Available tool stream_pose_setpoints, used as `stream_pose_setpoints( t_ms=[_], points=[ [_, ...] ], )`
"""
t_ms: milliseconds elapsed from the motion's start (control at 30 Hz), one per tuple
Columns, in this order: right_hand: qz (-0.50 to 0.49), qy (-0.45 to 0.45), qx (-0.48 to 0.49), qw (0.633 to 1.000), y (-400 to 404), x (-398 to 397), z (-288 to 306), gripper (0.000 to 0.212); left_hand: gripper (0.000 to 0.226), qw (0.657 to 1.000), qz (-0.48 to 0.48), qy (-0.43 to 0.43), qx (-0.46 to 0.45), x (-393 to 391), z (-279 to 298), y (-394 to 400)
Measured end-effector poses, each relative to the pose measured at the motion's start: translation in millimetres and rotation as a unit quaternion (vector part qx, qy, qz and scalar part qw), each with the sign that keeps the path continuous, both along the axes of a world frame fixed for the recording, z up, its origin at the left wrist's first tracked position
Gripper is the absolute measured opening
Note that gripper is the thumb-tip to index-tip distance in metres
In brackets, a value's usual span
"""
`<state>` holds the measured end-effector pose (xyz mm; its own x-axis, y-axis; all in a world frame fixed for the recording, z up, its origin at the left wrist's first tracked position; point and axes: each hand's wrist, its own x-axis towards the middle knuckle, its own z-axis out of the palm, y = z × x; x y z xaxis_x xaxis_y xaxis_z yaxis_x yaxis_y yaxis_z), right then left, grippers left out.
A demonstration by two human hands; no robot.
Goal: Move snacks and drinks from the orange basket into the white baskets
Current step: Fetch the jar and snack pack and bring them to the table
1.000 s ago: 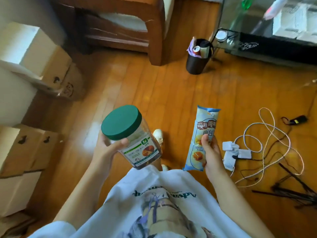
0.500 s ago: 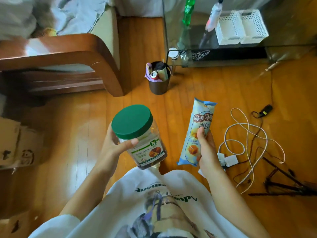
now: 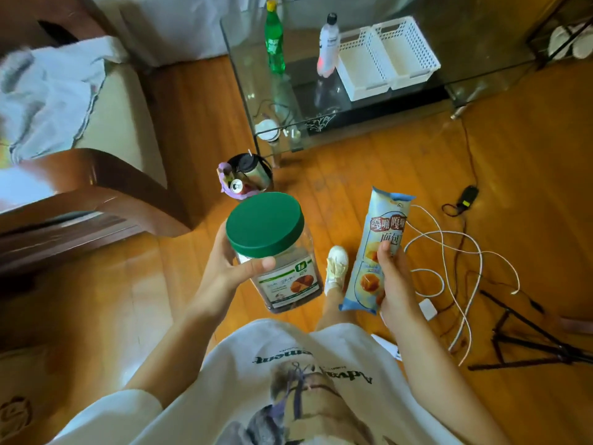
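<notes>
My left hand grips a clear plastic jar with a green lid, held upright at waist height. A long light-blue snack packet stands upright in my right hand. Two white baskets sit side by side on the glass table at the upper right, both showing bare bottoms. On the table left of them stand a green drink bottle and a white bottle. The orange basket is not in view.
A small black bin with a can stands on the wooden floor ahead of the jar. A wooden armchair with a grey cloth fills the left. White cables and a black tripod lie on the floor at right.
The view has swung up and to the right, bringing the glass table and white baskets closer and into fuller view. Both hands still hold the jar and packet in front of me.
</notes>
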<state>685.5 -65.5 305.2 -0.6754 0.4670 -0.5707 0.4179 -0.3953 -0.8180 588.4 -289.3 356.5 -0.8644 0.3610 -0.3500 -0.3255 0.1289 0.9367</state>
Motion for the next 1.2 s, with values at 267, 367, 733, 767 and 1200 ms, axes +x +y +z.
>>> stream_pose_setpoints(
  t_ms=[267,367,733,767,1200],
  points=[
    [0.043,0.02,0.005,0.999,117.2,-115.3,9.4,0.044,0.094,1.0,0.026,0.004,0.016,-101.6,11.0,119.5],
    [0.067,0.019,0.012,0.998,149.3,-154.3,12.9,0.046,0.082,0.999,0.044,0.009,0.018,-133.9,12.6,152.3],
    [0.138,-0.009,0.0,0.99,195.1,-297.7,2.2,0.031,0.075,0.992,0.125,-0.004,0.003,-241.2,-7.8,189.7],
    [0.139,-0.014,0.0,0.99,197.0,-314.6,0.6,0.03,0.07,0.991,0.132,-0.006,0.005,-255.2,-11.2,191.1],
    [0.207,-0.127,-0.017,0.97,206.0,-547.5,-41.2,0.026,0.092,0.986,0.134,0.002,-0.099,-482.3,-60.9,216.2]
  ],
)
